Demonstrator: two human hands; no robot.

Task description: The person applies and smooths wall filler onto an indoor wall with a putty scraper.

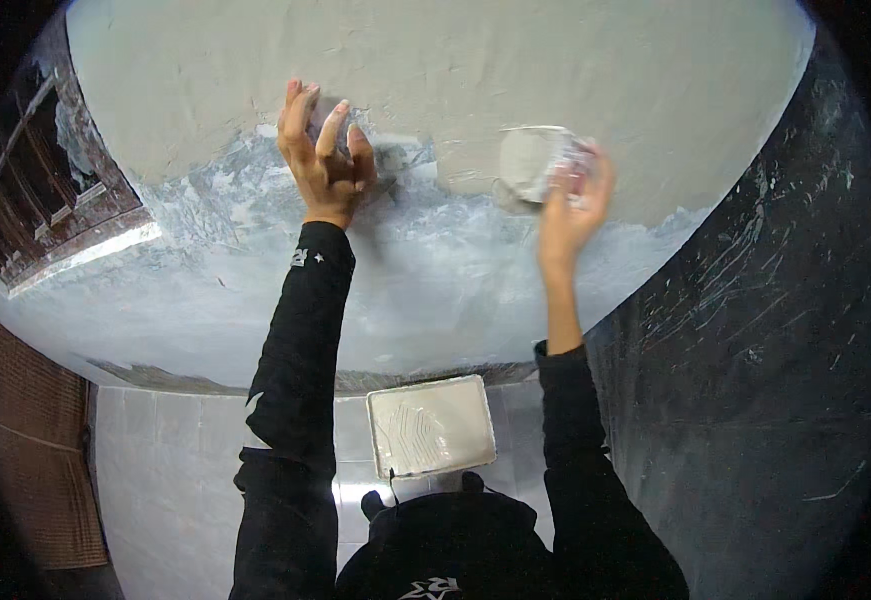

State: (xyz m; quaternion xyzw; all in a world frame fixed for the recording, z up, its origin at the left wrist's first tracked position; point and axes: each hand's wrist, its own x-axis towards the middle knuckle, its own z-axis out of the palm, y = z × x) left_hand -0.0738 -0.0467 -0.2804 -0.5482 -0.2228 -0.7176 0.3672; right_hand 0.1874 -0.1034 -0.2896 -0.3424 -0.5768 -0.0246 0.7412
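Right fingers (602,180) around plaster-coated scraper (528,163)

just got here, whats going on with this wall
A person's right hand holds a blurred, flat tool at the wall, by the lower part of its beige coat. The left hand is raised nearby, fingers spread; whether it touches or holds anything is unclear. Below the coat the wall is patchy grey. A tray of beige paste lies on the floor.
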